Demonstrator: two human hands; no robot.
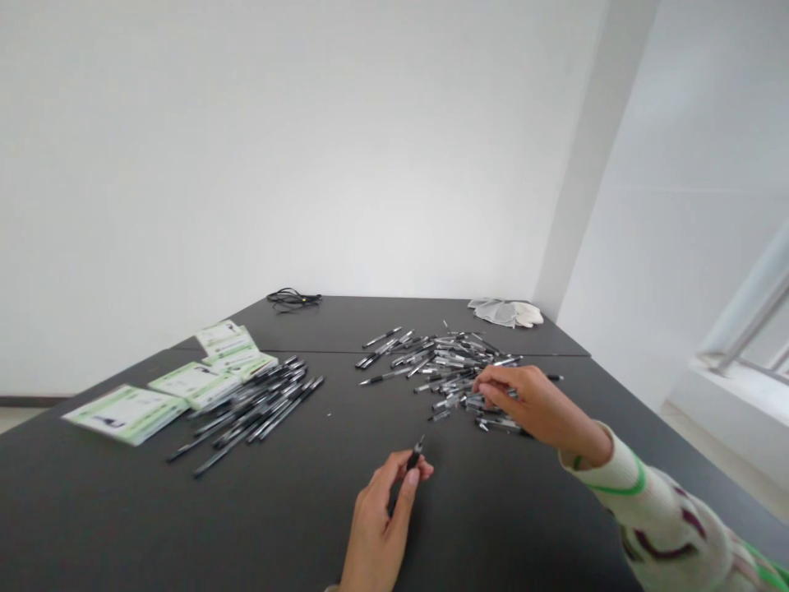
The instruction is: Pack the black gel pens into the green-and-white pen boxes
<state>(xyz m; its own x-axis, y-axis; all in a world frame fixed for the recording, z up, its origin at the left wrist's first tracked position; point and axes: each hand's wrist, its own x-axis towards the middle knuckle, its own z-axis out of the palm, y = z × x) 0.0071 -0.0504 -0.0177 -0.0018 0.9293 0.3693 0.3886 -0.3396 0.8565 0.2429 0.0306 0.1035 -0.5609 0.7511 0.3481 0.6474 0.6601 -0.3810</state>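
Observation:
My left hand point(383, 511) is closed around a black pen point(416, 454), whose bare tip points up and away from me. Over the near right side of a loose heap of pens and clear pen caps point(453, 362) is my right hand point(523, 399), thumb and fingers drawn together. What the right fingers hold, if anything, is too small to make out. A few small clear pieces lie just below them, among them a cap point(440, 416).
Left of centre lies a pile of capped black pens point(271, 403). Several green-and-white cards or packets point(126, 413) are beside it. A coiled black cable point(294, 298) and white gloves or cloth point(506, 312) rest at the far edge of the dark table point(259, 526).

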